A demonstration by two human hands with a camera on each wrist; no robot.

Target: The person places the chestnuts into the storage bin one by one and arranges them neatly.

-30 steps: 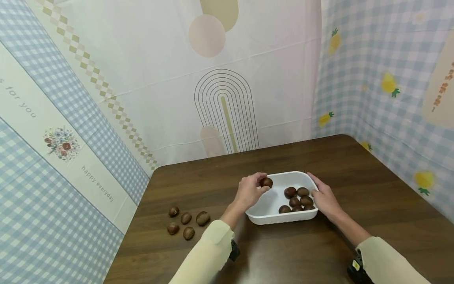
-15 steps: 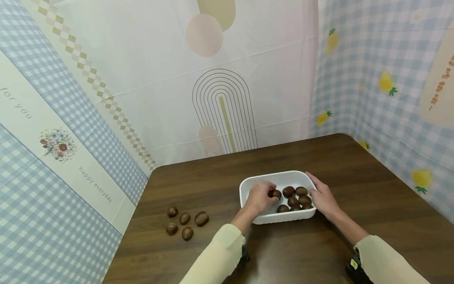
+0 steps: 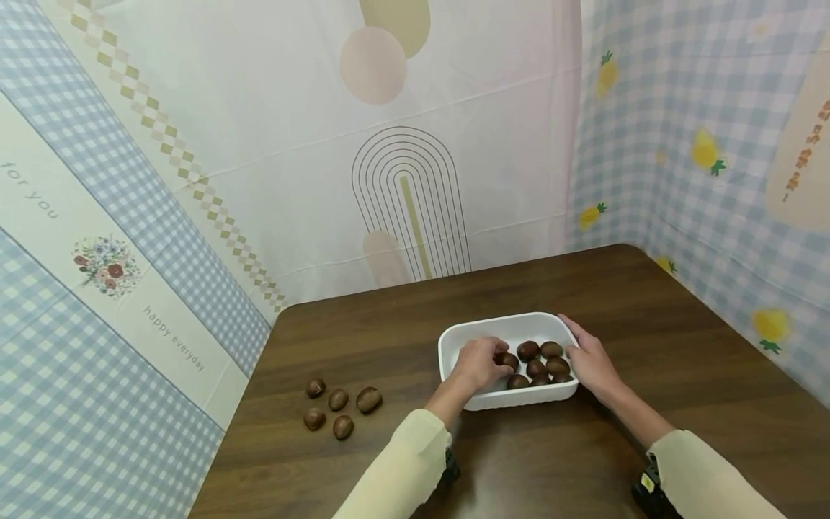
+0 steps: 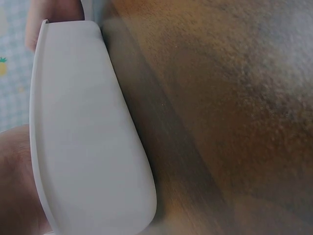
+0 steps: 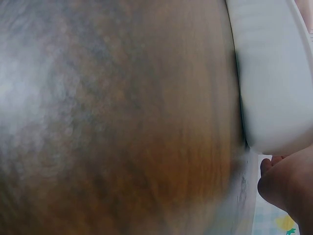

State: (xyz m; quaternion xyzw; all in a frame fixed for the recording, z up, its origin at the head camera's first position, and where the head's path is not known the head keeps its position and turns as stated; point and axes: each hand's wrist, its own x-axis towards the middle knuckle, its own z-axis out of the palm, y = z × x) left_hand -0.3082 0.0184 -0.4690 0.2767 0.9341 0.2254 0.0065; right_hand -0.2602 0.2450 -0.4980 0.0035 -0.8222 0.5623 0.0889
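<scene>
A white rectangular tray (image 3: 519, 398) stands on the table with several chestnuts (image 3: 558, 366) gathered toward its right end. My left hand (image 3: 478, 362) reaches down inside it, thumb and fingers curled about a brown chestnut (image 3: 511, 362) close to the others. At the tray's right end, my right hand (image 3: 591, 362) grips the rim. From the left wrist, the tray's outer wall (image 4: 83, 122) covers the fingers and the chestnuts. In the right wrist view, part of the right hand (image 5: 288, 183) shows beside the tray's corner (image 5: 279, 117).
Several loose chestnuts (image 3: 338, 399) lie in a group on the brown wooden table (image 3: 402, 461), left of the tray. Patterned cloth hangings (image 3: 298, 216) rise behind the table and along both sides.
My left hand has moved right and down from the tray's left rim into the tray, bringing a chestnut near the others. My right hand has stayed on the tray's right end.
</scene>
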